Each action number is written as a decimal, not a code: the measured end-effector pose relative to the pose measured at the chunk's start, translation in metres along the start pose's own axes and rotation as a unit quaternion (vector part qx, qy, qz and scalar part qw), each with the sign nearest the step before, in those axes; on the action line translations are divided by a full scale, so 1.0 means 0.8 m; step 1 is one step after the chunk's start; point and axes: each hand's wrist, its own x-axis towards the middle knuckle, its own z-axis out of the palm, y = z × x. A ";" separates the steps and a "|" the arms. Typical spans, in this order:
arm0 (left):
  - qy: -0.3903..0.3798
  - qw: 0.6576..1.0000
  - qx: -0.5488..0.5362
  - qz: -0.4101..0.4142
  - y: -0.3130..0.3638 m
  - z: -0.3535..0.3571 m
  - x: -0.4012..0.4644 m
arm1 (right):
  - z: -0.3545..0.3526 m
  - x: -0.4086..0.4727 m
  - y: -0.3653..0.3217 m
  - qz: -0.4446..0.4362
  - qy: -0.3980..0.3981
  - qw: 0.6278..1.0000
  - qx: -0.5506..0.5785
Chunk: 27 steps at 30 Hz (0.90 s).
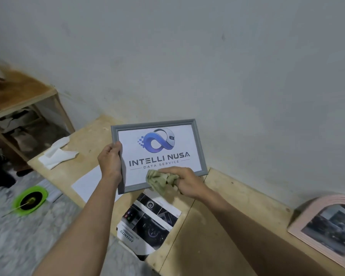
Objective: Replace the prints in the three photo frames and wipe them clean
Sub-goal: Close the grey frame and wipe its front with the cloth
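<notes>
left hand [110, 160] gripped the grey frame [159, 154] by its edge; right hand [184, 181] pinched a cloth [159, 180] against its glass.

A plain home room: low plywood bench [207, 226], open wooden shelf [28, 96], stained wall [207, 56].

Matt grey moulded frame [159, 155] with a smooth white paper print, crumpled olive cloth [161, 179] with a soft coarse weave, pale raw plywood bench [217, 226] with rough grain, glossy printed leaflet [149, 218], matt pink ridged frame [325, 224], thin white tissue [57, 152], shiny green plastic dish [31, 200]
</notes>
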 end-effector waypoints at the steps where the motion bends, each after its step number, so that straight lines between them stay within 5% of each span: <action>1: 0.005 1.000 0.015 -0.005 -0.007 0.001 0.010 | -0.008 0.009 0.002 0.017 0.017 0.999 0.034; 6: 0.048 0.998 0.035 -0.031 -0.034 -0.011 0.044 | -0.064 0.064 0.027 0.072 0.137 0.968 0.197; 10: 0.100 0.994 0.035 -0.041 -0.057 -0.022 0.063 | -0.095 0.105 0.070 0.024 0.228 0.971 0.063; 17: 0.110 0.990 0.077 -0.041 -0.099 -0.033 0.087 | -0.075 0.162 0.201 0.061 0.140 0.962 -0.225; 27: 0.121 0.987 0.081 -0.070 -0.147 -0.051 0.098 | -0.023 0.198 0.321 0.087 0.058 0.940 -0.325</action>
